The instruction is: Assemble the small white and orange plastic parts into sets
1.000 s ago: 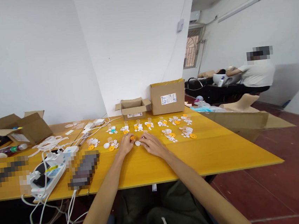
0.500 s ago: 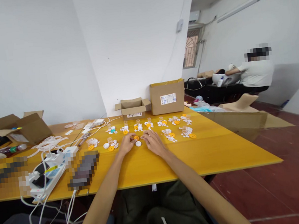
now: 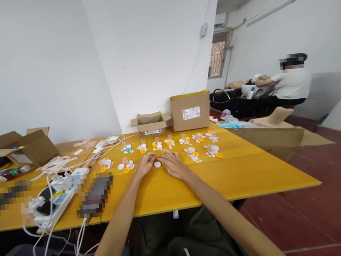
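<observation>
My left hand (image 3: 145,165) is closed on an orange round cap (image 3: 157,158), which is mostly covered by fingers. My right hand (image 3: 173,164) reaches in from the other side, its fingers bent together at the cap; whatever they pinch is too small to make out. A white round cap (image 3: 157,164) lies on the table just below the fingertips. Left of my left hand is a cluster with a white disc (image 3: 120,167), an orange cap (image 3: 126,170) and small white pieces. Beyond my right hand sits another group with an orange cap (image 3: 195,154) and white pieces.
Several more clusters of clear cups and caps run along the table (image 3: 238,177). Behind them stand an open small carton (image 3: 151,125) and a larger box (image 3: 190,112). A power strip (image 3: 63,198) with cables lies left, beside a phone (image 3: 96,194). A person (image 3: 292,82) sits at far right.
My right hand has moved slightly left, bringing its fingers to the orange cap, which is now more covered. The white cap below stays on the table. The person at far right has shifted their arms.
</observation>
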The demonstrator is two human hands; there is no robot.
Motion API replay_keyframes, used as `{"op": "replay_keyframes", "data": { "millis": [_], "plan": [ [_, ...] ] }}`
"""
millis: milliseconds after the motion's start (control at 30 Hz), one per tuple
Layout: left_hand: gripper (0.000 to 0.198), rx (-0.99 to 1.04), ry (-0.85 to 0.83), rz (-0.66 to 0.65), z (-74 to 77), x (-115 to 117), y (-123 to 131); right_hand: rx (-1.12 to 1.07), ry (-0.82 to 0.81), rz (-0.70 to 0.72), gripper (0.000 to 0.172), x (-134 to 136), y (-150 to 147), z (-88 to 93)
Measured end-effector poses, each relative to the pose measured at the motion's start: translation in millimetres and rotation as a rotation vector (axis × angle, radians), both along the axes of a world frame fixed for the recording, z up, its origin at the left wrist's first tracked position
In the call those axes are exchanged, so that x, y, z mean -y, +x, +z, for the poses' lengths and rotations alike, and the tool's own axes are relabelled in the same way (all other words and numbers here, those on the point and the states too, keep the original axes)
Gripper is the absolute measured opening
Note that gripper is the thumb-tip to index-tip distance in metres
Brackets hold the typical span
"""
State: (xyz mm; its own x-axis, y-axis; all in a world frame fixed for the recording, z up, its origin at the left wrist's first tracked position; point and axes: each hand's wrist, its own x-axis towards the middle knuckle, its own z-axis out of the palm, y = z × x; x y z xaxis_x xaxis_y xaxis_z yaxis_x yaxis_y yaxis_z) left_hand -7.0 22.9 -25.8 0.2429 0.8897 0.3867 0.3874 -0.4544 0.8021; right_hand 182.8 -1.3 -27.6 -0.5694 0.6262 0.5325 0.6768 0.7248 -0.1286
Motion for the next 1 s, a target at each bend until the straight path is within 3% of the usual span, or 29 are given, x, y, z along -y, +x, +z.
{"op": "replay_keyframes", "data": {
  "millis": [267, 467, 667, 1000],
  "plan": [
    [0.023, -0.176, 0.085, 0.094, 9.6, 11.1, 4.1, 0.084, -0.037, -0.1, 0.051, 5.6, -0.9, 5.3],
    [0.009, -0.395, 0.104, 0.07, 19.1, 22.7, 4.9, 0.088, -0.029, -0.181, 0.039, 10.8, -4.0, 10.2],
    [0.008, -0.536, 0.104, 0.068, 21.5, 28.3, 6.2, 0.054, 0.022, -0.127, 0.029, 7.7, -3.2, 6.6],
    [0.008, -0.511, 0.142, 0.032, 16.3, 25.9, 5.6, -0.058, 0.049, -0.057, 0.026, 2.7, -1.2, 2.7]
  ]
}}
